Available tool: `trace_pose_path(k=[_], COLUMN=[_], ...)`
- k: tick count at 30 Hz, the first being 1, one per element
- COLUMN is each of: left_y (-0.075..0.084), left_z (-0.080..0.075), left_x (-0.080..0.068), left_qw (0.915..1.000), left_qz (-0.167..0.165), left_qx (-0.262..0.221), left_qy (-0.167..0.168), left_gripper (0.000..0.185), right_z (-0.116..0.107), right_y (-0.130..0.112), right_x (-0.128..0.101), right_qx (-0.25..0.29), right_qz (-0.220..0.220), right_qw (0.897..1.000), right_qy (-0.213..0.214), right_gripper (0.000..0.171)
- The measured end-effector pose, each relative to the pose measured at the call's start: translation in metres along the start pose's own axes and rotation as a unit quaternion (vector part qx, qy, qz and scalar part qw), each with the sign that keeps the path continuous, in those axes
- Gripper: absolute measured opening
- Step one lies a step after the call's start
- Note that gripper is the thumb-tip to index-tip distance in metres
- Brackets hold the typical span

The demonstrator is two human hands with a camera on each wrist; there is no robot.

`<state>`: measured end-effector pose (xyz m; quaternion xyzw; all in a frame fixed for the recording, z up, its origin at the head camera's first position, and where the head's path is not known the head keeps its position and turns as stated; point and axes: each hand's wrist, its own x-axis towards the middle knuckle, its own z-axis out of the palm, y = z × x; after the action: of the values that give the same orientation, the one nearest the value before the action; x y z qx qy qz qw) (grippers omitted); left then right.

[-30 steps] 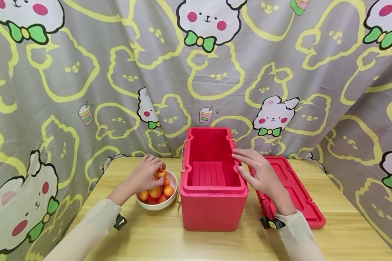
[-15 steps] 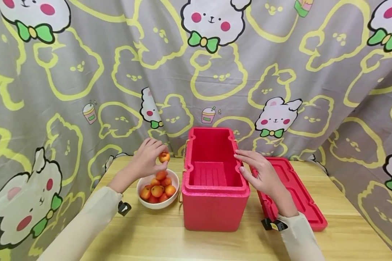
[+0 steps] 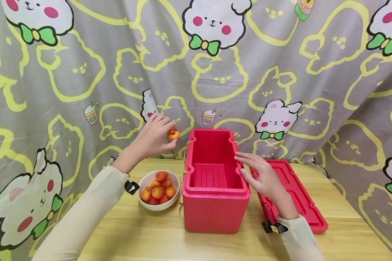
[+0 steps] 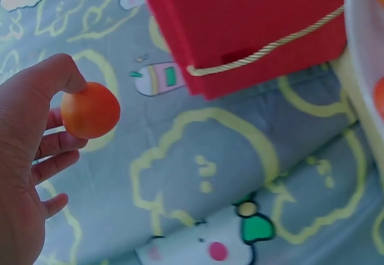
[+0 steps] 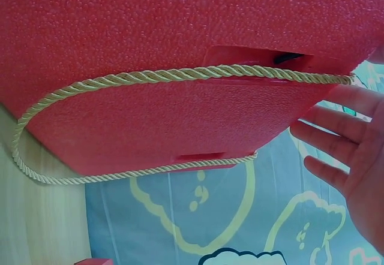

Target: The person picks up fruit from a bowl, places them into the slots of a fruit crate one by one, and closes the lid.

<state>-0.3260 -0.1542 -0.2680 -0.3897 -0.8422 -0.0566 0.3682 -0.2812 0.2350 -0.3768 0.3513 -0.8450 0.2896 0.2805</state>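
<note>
Beside the far left corner of the red foam box (image 3: 215, 214), my left hand (image 3: 151, 136) pinches a small round orange fruit (image 3: 173, 135) in the air. In the left wrist view the thumb and fingers meet around that fruit (image 4: 91, 111), and the other fingers spread loosely. A white bowl (image 3: 158, 208) with several orange-red fruits (image 3: 157, 193) stands on the table left of the box. My right hand (image 3: 261, 174) rests its fingertips on the box's right rim, fingers nearly straight. The box has no lid on it and its floor shows bare.
A red lid (image 3: 300, 203) lies on the wooden table (image 3: 143, 235) to the right, partly hidden by my right forearm. Gold rope (image 5: 180, 76) loops hang from the box's sides. A grey patterned curtain (image 3: 170, 79) closes off the back.
My left hand has lifted the fruit out of the bowl, upward and to the right towards the box. The right hand stays on the rim. The view has shifted slightly.
</note>
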Motion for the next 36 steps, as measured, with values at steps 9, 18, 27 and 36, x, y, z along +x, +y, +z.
trace_pose_path(k=[9,18,27,36], left_y=[0.021,0.04,0.056,0.063], left_z=[-0.01,0.007,0.027,0.036], left_x=[0.046,0.068,0.064,0.055], left_qw=[0.9979,0.9924,0.977,0.9674], left_qz=[0.054,0.102,0.14,0.139], left_qx=[0.017,0.023,0.049,0.089], left_qy=[-0.032,-0.066,-0.153,-0.192], left_gripper=[0.025,0.027,0.037,0.034], right_z=[0.0,-0.001,0.001,0.0], right_y=[-0.002,-0.001,-0.002,-0.002], right_x=[-0.002,-0.001,-0.001,-0.003], right_qx=[0.001,0.005,0.008,0.007], right_qz=[0.001,0.003,0.011,0.008], right_qw=[1.0,1.0,1.0,1.0], right_qy=[0.001,0.001,-0.002,-0.004], right_gripper=[0.052,0.052,0.053,0.053])
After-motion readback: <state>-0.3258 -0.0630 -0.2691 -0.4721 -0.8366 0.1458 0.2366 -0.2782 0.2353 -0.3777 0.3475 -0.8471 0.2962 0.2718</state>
